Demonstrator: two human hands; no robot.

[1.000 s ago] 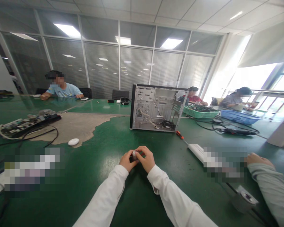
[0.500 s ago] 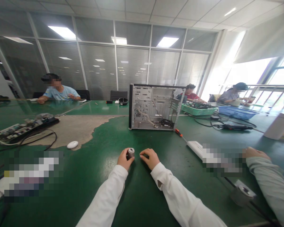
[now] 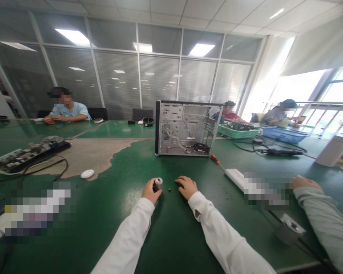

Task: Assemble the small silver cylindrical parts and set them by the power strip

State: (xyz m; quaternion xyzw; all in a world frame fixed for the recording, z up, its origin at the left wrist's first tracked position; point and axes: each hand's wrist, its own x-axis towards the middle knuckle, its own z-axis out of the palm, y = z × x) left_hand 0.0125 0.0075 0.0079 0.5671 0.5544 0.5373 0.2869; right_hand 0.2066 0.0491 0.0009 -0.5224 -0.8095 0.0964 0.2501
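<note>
My left hand (image 3: 151,192) is wrapped round a small grey metal cylinder (image 3: 158,182), which stands upright with a light, slotted-looking top. On the green table, just right of the cylinder, lies a tiny dark piece (image 3: 169,189), too small to name. My right hand (image 3: 187,187) rests near the table top a little farther right, its fingers apart and holding nothing. Behind both hands stands an opened computer case (image 3: 187,129), with cables and a fan inside. An orange-handled screwdriver (image 3: 215,160) lies by the case's right corner.
A power strip (image 3: 234,179) runs to the right, near a co-worker's hand (image 3: 305,183). A round white lid (image 3: 87,174) and a circuit board (image 3: 28,156) with cables lie left. Green (image 3: 240,132) and blue (image 3: 286,135) baskets stand at the back right; other people sit around the table.
My right hand has let go of the tiny piece, drawn away to the right and spread its fingers. My left hand still holds the cylinder in the same place.
</note>
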